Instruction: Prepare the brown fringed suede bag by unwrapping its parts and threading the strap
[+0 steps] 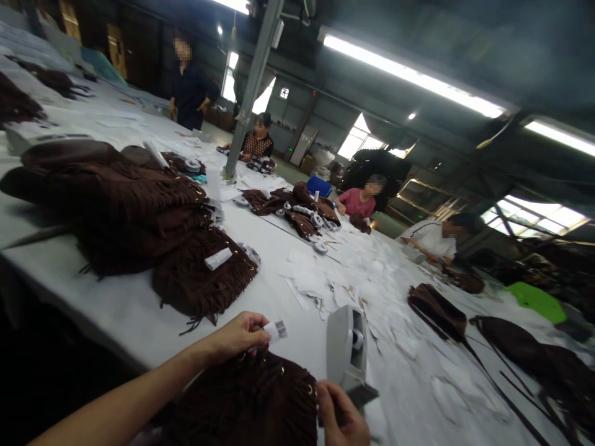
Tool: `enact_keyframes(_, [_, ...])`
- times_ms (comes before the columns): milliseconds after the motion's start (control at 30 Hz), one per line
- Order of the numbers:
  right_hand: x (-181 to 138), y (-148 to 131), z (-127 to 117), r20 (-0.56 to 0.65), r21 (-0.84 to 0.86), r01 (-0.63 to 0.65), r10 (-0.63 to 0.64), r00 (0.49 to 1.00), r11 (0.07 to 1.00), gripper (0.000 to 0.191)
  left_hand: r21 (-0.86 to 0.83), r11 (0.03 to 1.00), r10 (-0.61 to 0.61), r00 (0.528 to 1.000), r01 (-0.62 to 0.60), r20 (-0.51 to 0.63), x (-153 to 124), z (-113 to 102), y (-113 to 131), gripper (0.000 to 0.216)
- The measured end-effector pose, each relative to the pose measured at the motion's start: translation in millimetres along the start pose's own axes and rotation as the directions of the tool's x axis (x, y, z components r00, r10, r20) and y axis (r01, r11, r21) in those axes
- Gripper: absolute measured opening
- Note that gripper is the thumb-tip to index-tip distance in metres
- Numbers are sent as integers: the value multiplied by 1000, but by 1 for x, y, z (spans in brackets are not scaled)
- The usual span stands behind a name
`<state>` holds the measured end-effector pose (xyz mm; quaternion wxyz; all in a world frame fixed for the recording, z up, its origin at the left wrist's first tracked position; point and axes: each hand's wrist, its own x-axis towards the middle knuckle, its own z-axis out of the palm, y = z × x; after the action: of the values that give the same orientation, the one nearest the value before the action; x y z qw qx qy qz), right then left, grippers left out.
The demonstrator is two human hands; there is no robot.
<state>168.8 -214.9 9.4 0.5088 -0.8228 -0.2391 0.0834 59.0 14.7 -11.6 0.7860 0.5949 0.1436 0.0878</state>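
A dark brown fringed bag [251, 402] with gold eyelets along its top edge lies close in front of me, cut off by the bottom of the head view. My left hand [239, 337] is closed at that edge, its fingers pinching a small white tag [276, 331] with a greyish end. At the bag's right corner, beside an eyelet, my right hand [341, 414] is closed with thumb and finger on the edge. Just beyond the right hand stands a grey tape dispenser [346, 347] with a white roll inside.
Stacked fringed bags [139, 204] rise on the left of the white table [274, 291]. Loose white paper sheets [311, 272] spread across the middle. More brown bags [297, 207] lie farther back, near several co-workers. A metal post [251, 93] stands at the table.
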Motion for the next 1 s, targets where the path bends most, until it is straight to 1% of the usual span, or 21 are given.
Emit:
enact_keyframes(67, [2,-26,22,136,61,95,-103,985,994,39,13,1000,13,1000,-13,-3,-2,2,1,32])
enact_keyframes(133, [6,-44,40,250,95,139,-158,955,986,36,16,1000,20,1000,-20,-14,-4,2,4,31])
enact_keyframes(167, [8,-49,47,290,102,147,-170,942,984,35,13,1000,24,1000,-24,-19,-6,3,5,31])
enact_keyframes(233, [13,-55,58,331,111,150,-178,927,982,36,-1,999,36,999,-36,-22,-7,3,8,29])
enact_keyframes(367, [21,-52,70,354,96,128,-154,923,987,40,-17,999,48,999,-49,-21,-8,4,9,30])
enact_keyframes(533, [25,-43,78,325,19,116,-116,938,993,41,-13,999,53,999,-53,-6,-6,0,2,33])
enact_keyframes(600, [26,-42,79,323,22,105,-107,940,994,42,-1,999,50,999,-50,-5,-5,-2,0,34])
enact_keyframes(667, [26,-41,81,328,61,82,-98,940,995,44,12,999,45,999,-44,-7,-6,-2,0,34])
enact_keyframes(767, [27,-40,83,339,131,30,-73,938,991,45,26,999,28,1000,-27,-9,-7,-1,4,35])
enact_keyframes(1000, [29,-34,89,345,195,-146,71,936,970,44,-7,999,46,999,-46,5,-11,4,13,34])
